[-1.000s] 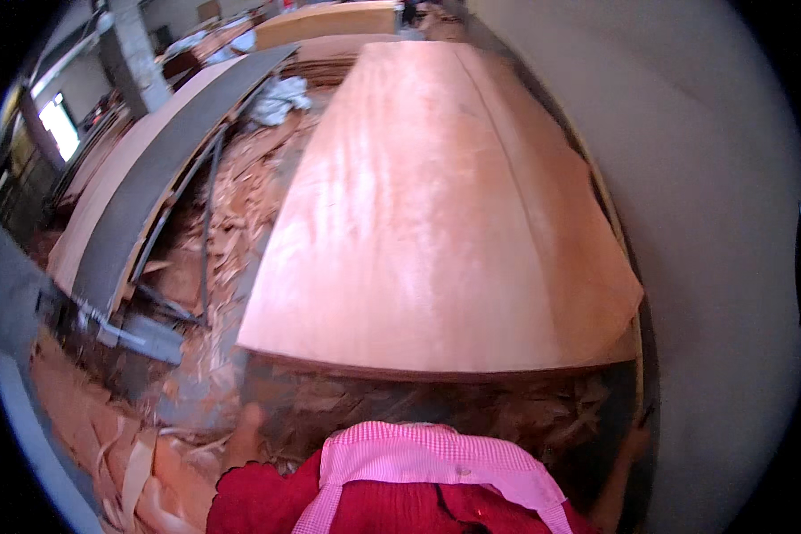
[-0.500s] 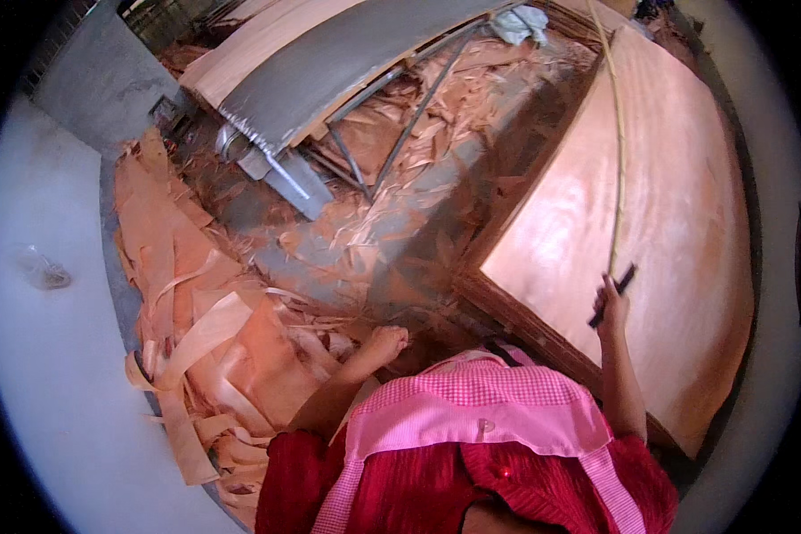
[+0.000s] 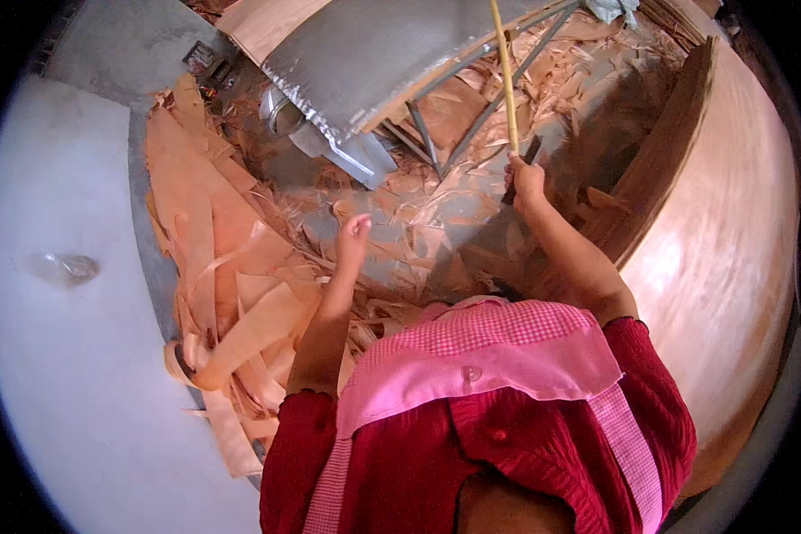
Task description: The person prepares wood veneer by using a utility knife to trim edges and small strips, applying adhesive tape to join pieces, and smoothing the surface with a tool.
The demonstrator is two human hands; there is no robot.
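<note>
The right hand point(image 3: 527, 182) was closed round the lower end of a yellow stick point(image 3: 506, 76), and a dark flat bar point(image 3: 533, 149) ran slantwise through the same grip, showing above and below the fingers. The left hand point(image 3: 354, 233) was raised to the left of the right hand, well apart from it, fingers curled inward; whether anything small lay inside them could not be told.

The stick extended away from the person and crossed the view of a grey-topped table point(image 3: 365, 53); contact between the two could not be determined. Beneath the table's near side, dark metal struts point(image 3: 481, 120) slanted down towards a grey floor point(image 3: 473, 198) strewn with thin wood scraps.

To the person's right, a stack of wood sheets point(image 3: 721, 240) was noted, its top sheet pale and glossy, its layered brown edge facing the right forearm. To the left, long strips of veneer point(image 3: 187, 214) lay heaped beyond the left forearm, beside a white surface point(image 3: 71, 356) bearing a small translucent item point(image 3: 67, 267). The person wore a red garment point(image 3: 400, 489) with a pink checked bib point(image 3: 481, 356).
</note>
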